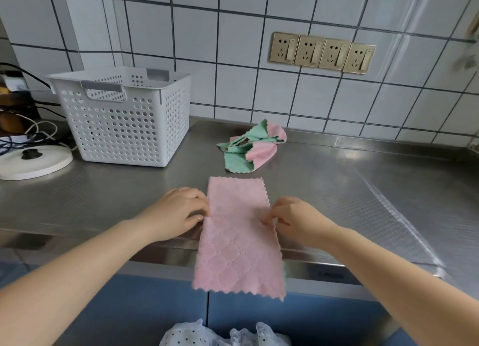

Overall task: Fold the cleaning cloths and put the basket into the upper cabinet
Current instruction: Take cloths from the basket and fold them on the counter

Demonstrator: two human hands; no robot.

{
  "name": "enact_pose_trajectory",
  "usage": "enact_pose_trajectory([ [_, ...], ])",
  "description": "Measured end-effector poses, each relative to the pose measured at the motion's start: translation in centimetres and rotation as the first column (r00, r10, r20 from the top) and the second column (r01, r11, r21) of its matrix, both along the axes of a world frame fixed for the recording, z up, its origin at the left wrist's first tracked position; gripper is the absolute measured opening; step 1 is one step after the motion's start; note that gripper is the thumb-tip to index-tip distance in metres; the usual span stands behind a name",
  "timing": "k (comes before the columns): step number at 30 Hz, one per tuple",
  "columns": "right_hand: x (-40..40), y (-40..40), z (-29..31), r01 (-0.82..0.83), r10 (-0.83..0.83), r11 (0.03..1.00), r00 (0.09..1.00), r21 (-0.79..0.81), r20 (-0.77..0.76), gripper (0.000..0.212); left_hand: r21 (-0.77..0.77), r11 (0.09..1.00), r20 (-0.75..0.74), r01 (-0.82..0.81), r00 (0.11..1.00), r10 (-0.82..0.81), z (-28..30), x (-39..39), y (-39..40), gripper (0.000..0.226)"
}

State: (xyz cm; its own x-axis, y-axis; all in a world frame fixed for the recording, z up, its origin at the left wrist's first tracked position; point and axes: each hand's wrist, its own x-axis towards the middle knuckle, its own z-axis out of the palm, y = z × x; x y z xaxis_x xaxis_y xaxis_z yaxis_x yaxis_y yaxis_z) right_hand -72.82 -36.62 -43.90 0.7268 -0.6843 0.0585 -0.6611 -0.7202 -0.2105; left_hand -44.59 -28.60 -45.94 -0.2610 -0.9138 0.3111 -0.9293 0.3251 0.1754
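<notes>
A pink cleaning cloth (237,236), folded into a long strip, lies on the steel counter with its near half hanging over the front edge. My left hand (176,213) pinches its left edge at mid-length. My right hand (295,220) pinches its right edge opposite. A crumpled pink-and-green cloth (250,147) lies farther back on the counter, right of centre. The white perforated basket (124,117) stands upright at the back left; I cannot see into it from here.
The steel counter (350,190) runs to the right against a tiled wall with a row of sockets (321,53). A round white appliance base (31,161) and tangled cables (28,133) sit left of the basket. Blue cabinet doors (145,314) are below.
</notes>
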Motion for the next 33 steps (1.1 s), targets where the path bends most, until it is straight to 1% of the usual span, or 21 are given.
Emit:
enact_pose_trajectory([
  [2, -1.2, 0.3, -0.1, -0.075, 0.075, 0.997, 0.996, -0.01, 0.038, 0.05, 0.125, 0.992, -0.011, 0.037, 0.999, -0.036, 0.1, 0.3, 0.7, 0.041],
  [4, -2.2, 1.0, -0.3, -0.127, 0.124, 0.989, 0.992, 0.07, 0.038, 0.064, 0.247, 0.963, -0.017, 0.105, 0.994, -0.104, 0.2, 0.4, 1.6, 0.059],
  [6, -2.7, 1.8, -0.7, -0.174, 0.177, 0.974, 0.984, 0.142, -0.007, 0.076, 0.353, 0.925, 0.0, 0.14, 0.989, -0.15, 0.3, 0.1, 2.6, 0.07],
  [8, -2.8, 2.5, -1.4, -0.202, 0.214, 0.971, 0.973, 0.129, -0.086, 0.083, 0.404, 0.906, 0.092, 0.128, 0.98, -0.179, 0.1, -0.3, 3.2, 0.075],
  [10, -2.7, 3.0, -2.2, -0.216, 0.219, 0.976, 0.961, 0.034, -0.171, 0.084, 0.406, 0.908, 0.18, 0.102, 0.965, -0.189, -0.4, -0.8, 3.6, 0.078],
  [12, -2.7, 3.2, -3.1, -0.236, 0.217, 0.969, 0.953, -0.069, -0.21, 0.083, 0.369, 0.925, 0.222, 0.09, 0.958, -0.182, -0.8, -1.2, 4.0, 0.077],
  [14, -2.9, 3.4, -3.8, -0.265, 0.24, 0.949, 0.959, -0.171, -0.151, 0.074, 0.31, 0.946, 0.237, 0.097, 0.956, -0.175, -1.1, -1.5, 4.2, 0.08],
  [16, -3.0, 3.8, -4.1, -0.264, 0.266, 0.926, 0.964, -0.27, -0.031, 0.055, 0.259, 0.959, 0.206, 0.111, 0.964, -0.167, -1.5, -1.4, 4.4, 0.077],
  [17, -3.1, 4.0, -4.1, -0.25, 0.27, 0.922, 0.963, -0.295, 0.027, 0.05, 0.228, 0.965, 0.17, 0.128, 0.971, -0.169, -1.6, -1.3, 4.5, 0.072],
  [19, -2.8, 4.5, -3.8, -0.217, 0.269, 0.933, 0.95, -0.286, 0.156, 0.052, 0.16, 0.971, 0.028, 0.176, 0.983, -0.182, -1.8, -1.1, 4.4, 0.061],
  [20, -2.6, 4.8, -3.4, -0.171, 0.229, 0.955, 0.944, -0.242, 0.237, 0.052, 0.132, 0.973, -0.095, 0.192, 0.979, -0.18, -1.7, -1.1, 4.4, 0.055],
  [21, -2.5, 5.0, -2.9, -0.11, 0.158, 0.98, 0.933, -0.163, 0.322, 0.047, 0.115, 0.974, -0.24, 0.196, 0.957, -0.164, -1.7, -1.2, 4.4, 0.047],
  [23, -1.9, 4.9, -2.0, -0.007, 0.009, 1.0, 0.894, -0.005, 0.447, 0.027, 0.057, 0.989, -0.502, 0.135, 0.861, -0.089, -1.2, -2.0, 4.2, 0.039],
  [24, -1.3, 4.6, -1.6, 0.034, -0.048, 0.999, 0.863, 0.038, 0.503, 0.021, 0.037, 0.997, -0.594, 0.073, 0.804, -0.037, -0.9, -2.4, 3.8, 0.038],
  [25, -0.7, 4.2, -1.3, 0.081, -0.108, 0.994, 0.82, 0.073, 0.562, 0.02, 0.037, 0.999, -0.659, 0.013, 0.752, 0.015, -0.6, -2.7, 3.3, 0.037],
  [26, 0.0, 3.7, -1.0, 0.122, -0.17, 0.985, 0.769, 0.119, 0.616, 0.02, 0.055, 0.998, -0.714, -0.021, 0.698, 0.054, -0.4, -3.0, 2.6, 0.034],
  [28, 1.4, 2.5, -0.4, 0.186, -0.282, 0.959, 0.687, 0.212, 0.67, 0.024, 0.107, 0.994, -0.809, -0.024, 0.579, 0.101, -0.1, -3.2, 1.1, 0.023],
  [30, 2.5, 1.0, -0.2, 0.23, -0.36, 0.932, 0.665, 0.279, 0.654, 0.028, 0.16, 0.985, -0.844, -0.061, 0.509, 0.169, 0.2, -3.3, -0.3, 0.032],
  [31, 2.9, 0.3, -0.2, 0.258, -0.401, 0.915, 0.666, 0.31, 0.629, 0.028, 0.188, 0.978, -0.854, -0.086, 0.478, 0.206, 0.2, -3.4, -0.9, 0.041],
  [32, 3.3, -0.3, -0.3, 0.282, -0.438, 0.897, 0.667, 0.341, 0.602, 0.027, 0.212, 0.972, -0.86, -0.103, 0.453, 0.235, 0.3, -3.6, -1.4, 0.051],
  [33, 3.6, -0.9, -0.5, 0.305, -0.472, 0.879, 0.669, 0.366, 0.575, 0.027, 0.231, 0.966, -0.855, -0.113, 0.45, 0.257, 0.2, -3.7, -1.9, 0.059],
])
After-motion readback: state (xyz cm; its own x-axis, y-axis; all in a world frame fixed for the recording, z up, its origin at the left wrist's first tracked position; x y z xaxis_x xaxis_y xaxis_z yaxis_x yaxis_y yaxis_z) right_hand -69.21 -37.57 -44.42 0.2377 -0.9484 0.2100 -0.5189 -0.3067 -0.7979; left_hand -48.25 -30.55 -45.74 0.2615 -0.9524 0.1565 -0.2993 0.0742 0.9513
